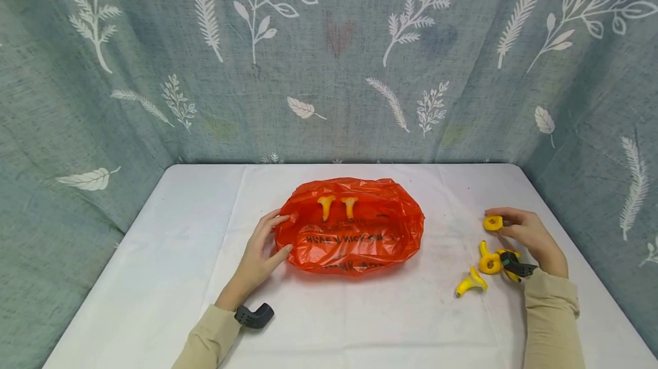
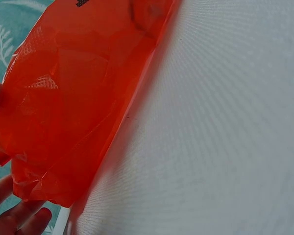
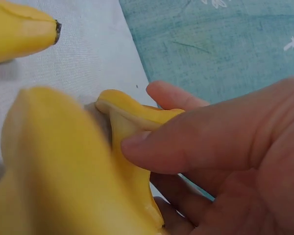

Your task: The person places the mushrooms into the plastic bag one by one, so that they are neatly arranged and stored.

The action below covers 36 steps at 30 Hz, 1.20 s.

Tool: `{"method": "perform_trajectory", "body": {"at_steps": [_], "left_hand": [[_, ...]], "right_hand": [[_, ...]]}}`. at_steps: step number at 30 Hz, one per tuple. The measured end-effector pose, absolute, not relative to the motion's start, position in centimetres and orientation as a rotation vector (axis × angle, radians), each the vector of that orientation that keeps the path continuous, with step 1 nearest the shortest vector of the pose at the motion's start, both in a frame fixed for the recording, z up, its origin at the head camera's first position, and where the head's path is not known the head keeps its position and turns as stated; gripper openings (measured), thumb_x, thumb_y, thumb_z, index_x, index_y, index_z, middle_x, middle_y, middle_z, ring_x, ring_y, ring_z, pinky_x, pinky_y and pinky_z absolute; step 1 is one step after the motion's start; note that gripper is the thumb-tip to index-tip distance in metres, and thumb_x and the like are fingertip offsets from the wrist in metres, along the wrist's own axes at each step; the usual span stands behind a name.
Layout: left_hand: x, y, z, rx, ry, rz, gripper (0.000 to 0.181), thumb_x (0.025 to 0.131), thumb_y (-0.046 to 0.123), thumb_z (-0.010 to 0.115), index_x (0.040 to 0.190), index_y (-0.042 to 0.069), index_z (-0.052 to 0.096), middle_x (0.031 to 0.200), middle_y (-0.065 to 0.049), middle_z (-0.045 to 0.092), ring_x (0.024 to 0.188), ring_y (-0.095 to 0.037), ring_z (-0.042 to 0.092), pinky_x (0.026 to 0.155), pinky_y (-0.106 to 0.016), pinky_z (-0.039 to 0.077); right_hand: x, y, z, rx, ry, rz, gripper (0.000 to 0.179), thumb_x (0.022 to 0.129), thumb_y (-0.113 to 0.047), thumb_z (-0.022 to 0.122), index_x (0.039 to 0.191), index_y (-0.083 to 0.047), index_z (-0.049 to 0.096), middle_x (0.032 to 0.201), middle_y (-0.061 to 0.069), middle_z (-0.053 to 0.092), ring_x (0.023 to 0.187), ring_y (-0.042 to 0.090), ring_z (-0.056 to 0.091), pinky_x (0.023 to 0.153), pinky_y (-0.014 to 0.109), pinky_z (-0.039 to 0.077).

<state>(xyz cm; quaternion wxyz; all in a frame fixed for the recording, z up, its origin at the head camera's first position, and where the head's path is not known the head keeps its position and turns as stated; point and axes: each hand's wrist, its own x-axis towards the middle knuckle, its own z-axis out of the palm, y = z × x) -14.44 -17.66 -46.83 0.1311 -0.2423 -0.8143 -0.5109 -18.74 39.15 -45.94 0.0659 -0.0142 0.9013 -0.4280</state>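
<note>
A red plastic bag (image 1: 354, 252) with black print lies opened out on the white table, its mouth facing up. Two yellow trumpet-shaped mushrooms (image 1: 325, 207) sit inside it near the far wall. My left hand (image 1: 262, 252) holds the bag's left edge, thumb in front and fingers farther back; in the left wrist view red plastic (image 2: 73, 107) lies between thumb and fingers. Over at the right, my right hand (image 1: 529, 236) pinches another yellow mushroom (image 3: 130, 122) between thumb and fingers. Several more mushrooms (image 1: 470, 282) lie just below that hand, one partly hidden by the wrist camera.
A white cloth covers the table (image 1: 154, 277). Grey-green curtains (image 1: 339, 72) with white leaf prints hang behind it and at both sides. Each wrist wears a dark camera, such as the one (image 1: 255, 316) on the left.
</note>
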Motion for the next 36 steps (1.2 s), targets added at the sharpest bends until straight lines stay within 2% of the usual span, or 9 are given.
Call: {"method": "perform_trajectory", "body": {"at_steps": [6, 13, 20, 22, 24, 27, 29, 36], "left_hand": [[-14.5, -17.7, -46.8, -0.708, -2.362, -1.474, 0.054, 0.083, -0.007, 0.071, 0.133, -0.008, 0.051, 0.146, -0.027, 0.039, 0.135, -0.043, 0.038, 0.104, -0.062, 0.037], [-14.6, -17.8, -46.8, -0.712, -2.360, -1.470, 0.054, 0.084, -0.006, 0.072, 0.133, -0.008, 0.051, 0.146, -0.027, 0.039, 0.135, -0.042, 0.039, 0.103, -0.061, 0.038], [-14.5, -17.8, -46.8, -0.703, -2.369, -1.447, 0.055, 0.083, -0.006, 0.072, 0.133, -0.008, 0.051, 0.146, -0.026, 0.040, 0.135, -0.041, 0.040, 0.103, -0.060, 0.038], [-14.4, -17.7, -46.8, -0.706, -2.363, -1.453, 0.054, 0.083, -0.006, 0.072, 0.133, -0.008, 0.051, 0.146, -0.026, 0.040, 0.135, -0.042, 0.040, 0.103, -0.060, 0.038], [-14.4, -17.7, -46.8, -0.714, -2.360, -1.453, 0.054, 0.083, -0.006, 0.072, 0.133, -0.008, 0.051, 0.146, -0.027, 0.040, 0.135, -0.042, 0.040, 0.103, -0.059, 0.039], [-14.5, -17.6, -46.8, -0.720, -2.355, -1.461, 0.054, 0.084, -0.005, 0.072, 0.134, -0.008, 0.051, 0.146, -0.026, 0.040, 0.135, -0.042, 0.040, 0.104, -0.059, 0.039], [-14.5, -17.6, -46.9, -0.717, -2.360, -1.458, 0.054, 0.084, -0.005, 0.072, 0.134, -0.008, 0.051, 0.146, -0.026, 0.040, 0.135, -0.042, 0.040, 0.103, -0.059, 0.039], [-14.4, -17.7, -46.9, -0.703, -2.355, -1.465, 0.054, 0.084, -0.006, 0.071, 0.133, -0.008, 0.051, 0.146, -0.027, 0.040, 0.135, -0.042, 0.040, 0.104, -0.060, 0.038]], "right_hand": [[-18.8, 39.2, -46.3, -0.049, 2.720, -1.294, 0.047, 0.090, 0.001, 0.061, 0.136, 0.005, 0.054, 0.137, 0.027, 0.052, 0.106, 0.006, 0.048, 0.081, 0.016, 0.045], [-18.8, 39.2, -46.1, -0.067, 2.733, -1.278, 0.046, 0.089, 0.001, 0.062, 0.134, 0.006, 0.055, 0.135, 0.028, 0.053, 0.105, 0.008, 0.049, 0.080, 0.015, 0.045], [-18.6, 39.2, -45.8, -0.073, 2.736, -1.287, 0.046, 0.090, -0.002, 0.065, 0.134, 0.007, 0.055, 0.135, 0.028, 0.054, 0.102, 0.002, 0.051, 0.080, 0.015, 0.047], [-18.5, 39.3, -45.7, -0.052, 2.744, -1.271, 0.045, 0.092, -0.006, 0.066, 0.135, 0.005, 0.055, 0.135, 0.026, 0.054, 0.106, 0.009, 0.052, 0.084, 0.020, 0.048], [-18.4, 39.4, -45.5, -0.035, 2.740, -1.283, 0.047, 0.092, -0.006, 0.067, 0.135, 0.005, 0.055, 0.136, 0.027, 0.053, 0.117, 0.024, 0.052, 0.095, 0.035, 0.048], [-18.2, 39.4, -45.1, -0.012, 2.722, -1.326, 0.049, 0.091, -0.007, 0.068, 0.136, 0.006, 0.053, 0.137, 0.030, 0.050, 0.132, 0.046, 0.039, 0.104, 0.060, 0.037], [-18.2, 39.3, -44.9, -0.021, 2.707, -1.371, 0.049, 0.091, -0.004, 0.067, 0.135, 0.008, 0.052, 0.138, 0.033, 0.048, 0.136, 0.052, 0.032, 0.106, 0.069, 0.028], [-18.2, 38.8, -43.8, -0.099, 2.774, -1.332, 0.042, 0.093, 0.003, 0.059, 0.135, 0.008, 0.053, 0.136, 0.031, 0.051, 0.131, 0.043, 0.040, 0.103, 0.067, 0.033]]}}
